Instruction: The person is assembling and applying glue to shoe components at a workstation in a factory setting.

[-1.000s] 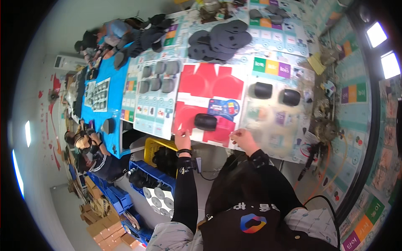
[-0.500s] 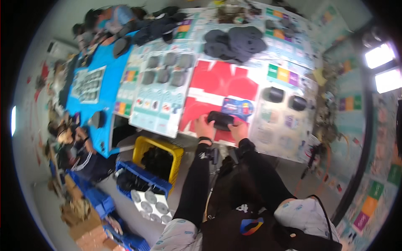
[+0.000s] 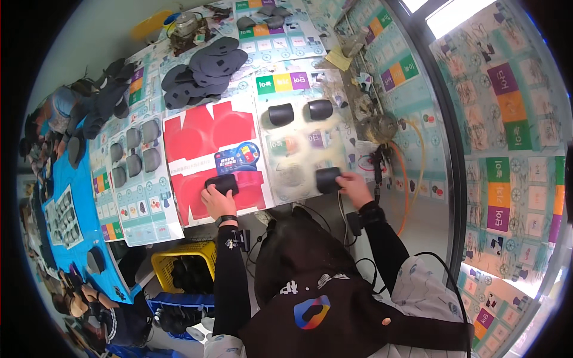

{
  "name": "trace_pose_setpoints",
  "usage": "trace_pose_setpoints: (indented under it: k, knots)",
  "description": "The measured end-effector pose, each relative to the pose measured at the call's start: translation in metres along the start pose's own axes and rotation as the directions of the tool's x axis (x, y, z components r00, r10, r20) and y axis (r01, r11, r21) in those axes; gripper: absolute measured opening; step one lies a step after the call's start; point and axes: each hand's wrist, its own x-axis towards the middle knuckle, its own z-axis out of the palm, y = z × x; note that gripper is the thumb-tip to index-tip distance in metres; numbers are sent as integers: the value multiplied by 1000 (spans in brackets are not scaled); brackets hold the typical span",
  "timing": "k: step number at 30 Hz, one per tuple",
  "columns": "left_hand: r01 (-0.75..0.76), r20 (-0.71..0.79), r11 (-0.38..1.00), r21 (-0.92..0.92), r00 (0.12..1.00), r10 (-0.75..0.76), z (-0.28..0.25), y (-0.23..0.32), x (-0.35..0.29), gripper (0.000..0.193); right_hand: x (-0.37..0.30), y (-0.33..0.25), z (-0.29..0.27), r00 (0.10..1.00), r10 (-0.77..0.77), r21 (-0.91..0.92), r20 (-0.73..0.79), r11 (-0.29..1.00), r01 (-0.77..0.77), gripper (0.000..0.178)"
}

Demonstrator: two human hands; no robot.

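Observation:
My left hand (image 3: 218, 201) is closed on the near left edge of a dark curved pad (image 3: 224, 184), which rests on a red and white printed sheet (image 3: 203, 163). My right hand (image 3: 356, 190) pinches the right edge of a second dark curved pad (image 3: 327, 180), low on the stained board (image 3: 292, 164) to the right. Farther up that board lie two more such pads, a left one (image 3: 280, 114) and a right one (image 3: 320, 109). Between my hands and the far sheets is a blue printed label (image 3: 237, 158) on the red sheet.
Several grey pads (image 3: 133, 162) sit in rows at left. Beyond the red sheet lies a pile of dark flat pieces (image 3: 203, 70). A black tool (image 3: 377, 164) and an orange hose (image 3: 406, 185) hang by the right edge. A yellow crate (image 3: 170, 256) stands below, and people are at far left.
The view has swung to the right. My right hand has left the pad both hands held on the red sheet and now grips another pad on the stained board.

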Motion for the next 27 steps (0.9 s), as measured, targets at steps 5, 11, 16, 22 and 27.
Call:
trace_pose_setpoints:
  k: [5, 11, 16, 22, 27]
  knots:
    - [100, 77, 995, -30, 992, -97, 26, 15, 2, 63, 34, 40, -68, 980, 35, -46, -198, 998, -45, 27]
    - [41, -24, 975, 218, 999, -37, 28, 49, -3, 74, 65, 50, -43, 997, 22, 62, -67, 998, -18, 23]
    - [179, -31, 917, 356, 983, -180, 22, 34, 11, 81, 106, 44, -15, 981, -100, -43, -166, 995, 95, 23]
    - [204, -30, 936, 286, 979, -204, 30, 22, 10, 56, 132, 35, 5, 992, -108, 46, -62, 993, 111, 24]
    - [9, 14, 1000, -20, 1000, -9, 30, 11, 16, 44, 142, 45, 7, 978, -171, -98, -122, 982, 159, 22]
